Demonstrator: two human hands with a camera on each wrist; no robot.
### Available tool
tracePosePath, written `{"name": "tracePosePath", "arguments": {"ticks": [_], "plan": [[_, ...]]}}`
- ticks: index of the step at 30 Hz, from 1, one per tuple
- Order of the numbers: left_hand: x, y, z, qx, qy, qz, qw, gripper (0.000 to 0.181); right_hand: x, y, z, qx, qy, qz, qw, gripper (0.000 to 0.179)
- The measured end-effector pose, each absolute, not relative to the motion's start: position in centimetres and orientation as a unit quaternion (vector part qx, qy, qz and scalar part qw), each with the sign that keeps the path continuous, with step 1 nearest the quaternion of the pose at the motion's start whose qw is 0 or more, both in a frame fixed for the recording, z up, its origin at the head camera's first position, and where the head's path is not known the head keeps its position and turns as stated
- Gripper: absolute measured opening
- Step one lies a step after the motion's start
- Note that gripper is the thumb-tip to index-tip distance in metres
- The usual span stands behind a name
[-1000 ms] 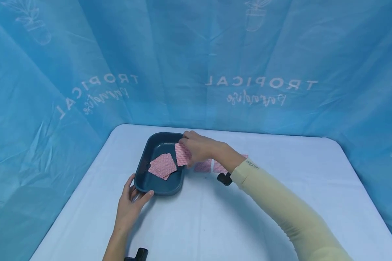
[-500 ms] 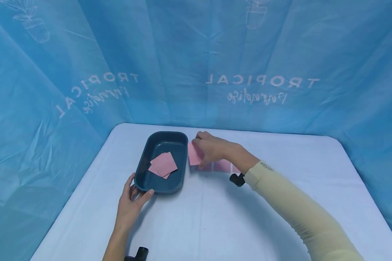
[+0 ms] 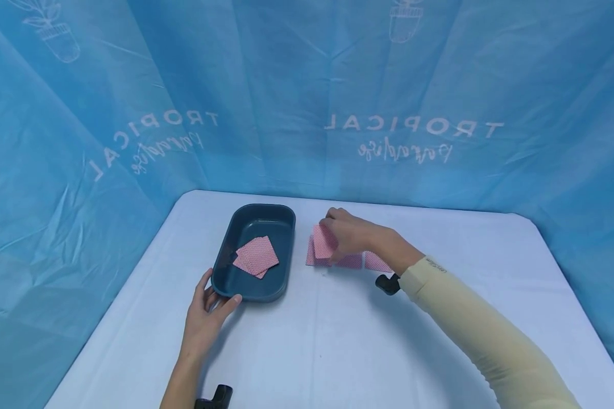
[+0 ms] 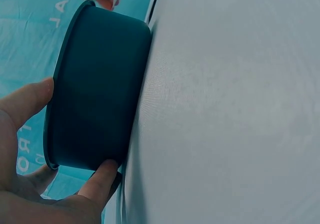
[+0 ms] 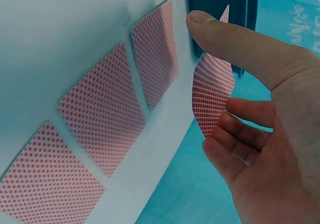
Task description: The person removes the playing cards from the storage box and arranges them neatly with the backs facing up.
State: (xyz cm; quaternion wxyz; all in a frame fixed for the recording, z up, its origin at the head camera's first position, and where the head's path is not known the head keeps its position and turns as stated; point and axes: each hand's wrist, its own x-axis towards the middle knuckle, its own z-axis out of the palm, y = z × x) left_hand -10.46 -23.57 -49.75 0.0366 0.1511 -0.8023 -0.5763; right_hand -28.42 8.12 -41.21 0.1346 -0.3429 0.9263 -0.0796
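Note:
My left hand [image 3: 203, 324] grips the near-left corner of a dark blue tray [image 3: 262, 216]. In the left wrist view the thumb lies at the rim, with other fingers against the tray's wall [image 4: 100, 88]. My right hand [image 3: 355, 234] holds up a red-patterned playing card [image 3: 324, 241], right of the tray. That card [image 5: 212, 93] bends between thumb and fingertips in the right wrist view. Beneath the hand, a row of face-down cards lies on the table: a near one [image 5: 155, 56], a middle one [image 5: 102, 108] and another [image 5: 50, 176].
Several overlapping cards [image 3: 257, 255] lie face down inside the tray. A white cloth [image 3: 317, 341] covers the table. Blue printed curtains [image 3: 307, 96] stand behind and at the sides. Black camera mounts sit at the left wrist [image 3: 220, 397] and the right wrist [image 3: 389, 284].
My right hand has moved right with its card, from over the tray's right rim to above the row on the table. The left hand and tray stay in place.

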Motion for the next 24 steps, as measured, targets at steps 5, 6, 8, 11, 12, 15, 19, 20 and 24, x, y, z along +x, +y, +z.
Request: {"name": "tracePosePath", "arguments": {"ticks": [5,6,8,11,12,15,19,20,24], "plan": [[-10.5,-23.5,-49.7,0.152,-0.803,-0.575,0.032,0.09,-28.5,9.5,-41.7,-0.33,0.93,-0.088,0.135,0.094],[-10.5,-23.5,-49.6,0.151,-0.804,-0.574,0.032,0.09,-28.5,9.8,-41.8,-0.329,0.93,-0.092,0.136,0.093],[-10.5,-23.6,-49.6,0.149,-0.806,-0.572,0.032,0.089,-28.6,10.5,-42.1,-0.329,0.929,-0.096,0.136,0.093],[-10.4,-23.7,-49.5,0.145,-0.808,-0.569,0.037,0.089,-28.6,11.2,-42.5,-0.328,0.93,-0.095,0.137,0.093],[-10.3,-23.8,-49.5,0.144,-0.809,-0.569,0.038,0.088,-28.6,11.5,-42.6,-0.326,0.931,-0.092,0.138,0.092],[-10.1,-23.9,-49.4,0.142,-0.808,-0.571,0.038,0.089,-28.5,12.1,-42.9,-0.319,0.932,-0.096,0.145,0.091],[-9.9,-24.0,-49.5,0.147,-0.804,-0.575,0.033,0.089,-28.3,12.8,-43.3,-0.314,0.93,-0.111,0.156,0.091],[-9.9,-24.0,-49.5,0.147,-0.802,-0.578,0.033,0.089,-28.2,13.0,-43.3,-0.309,0.931,-0.11,0.157,0.091],[-10.1,-23.8,-49.4,0.145,-0.798,-0.584,0.033,0.088,-28.3,14.0,-43.4,-0.3,0.936,-0.105,0.151,0.093]]}}
